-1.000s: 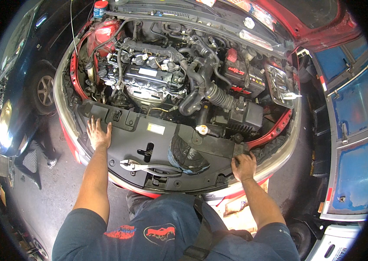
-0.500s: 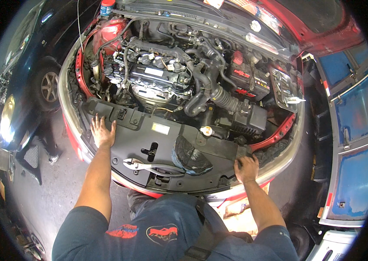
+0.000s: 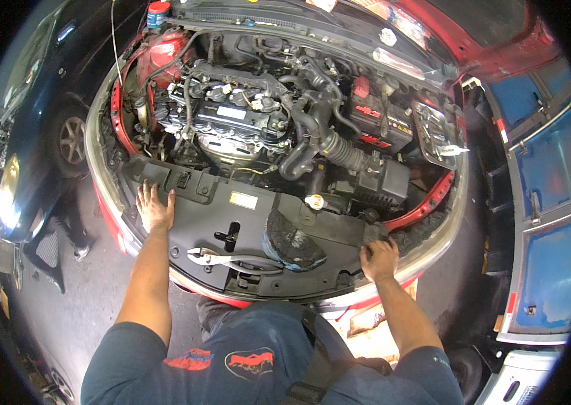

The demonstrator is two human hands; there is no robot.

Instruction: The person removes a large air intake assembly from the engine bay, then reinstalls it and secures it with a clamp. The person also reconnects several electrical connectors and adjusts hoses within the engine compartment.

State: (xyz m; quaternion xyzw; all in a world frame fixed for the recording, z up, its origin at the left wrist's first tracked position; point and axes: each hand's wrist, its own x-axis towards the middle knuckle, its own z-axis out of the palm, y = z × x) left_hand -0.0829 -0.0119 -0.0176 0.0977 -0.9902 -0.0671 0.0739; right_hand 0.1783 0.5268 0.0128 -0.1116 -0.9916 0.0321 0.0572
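Note:
A black plastic radiator cover (image 3: 197, 219) spans the front of an open engine bay. Flat on its left part rests my left hand (image 3: 155, 210), fingers spread and holding nothing. My right hand (image 3: 380, 260) is at the cover's right end, near the headlight, with its fingers curled down. Whatever those fingers grip, if anything, is hidden beneath them. Between my hands a pair of slip-joint pliers (image 3: 214, 258) with a pale metal head lies on the cover. Beside its handles sits a dark, worn, rounded pad or cloth (image 3: 292, 241), partly over the handles.
Behind the cover are the engine (image 3: 235, 121), the battery (image 3: 380, 121) and an air filter box (image 3: 385, 179). A metal tray of small tools (image 3: 436, 133) sits at the bay's right side. A dark car (image 3: 36, 128) stands left; blue-panelled metal doors (image 3: 548, 270) stand right.
The view has shifted slightly, so the car appears a little further left. Both hands keep their places on the cover; the pliers and dark pad have not moved.

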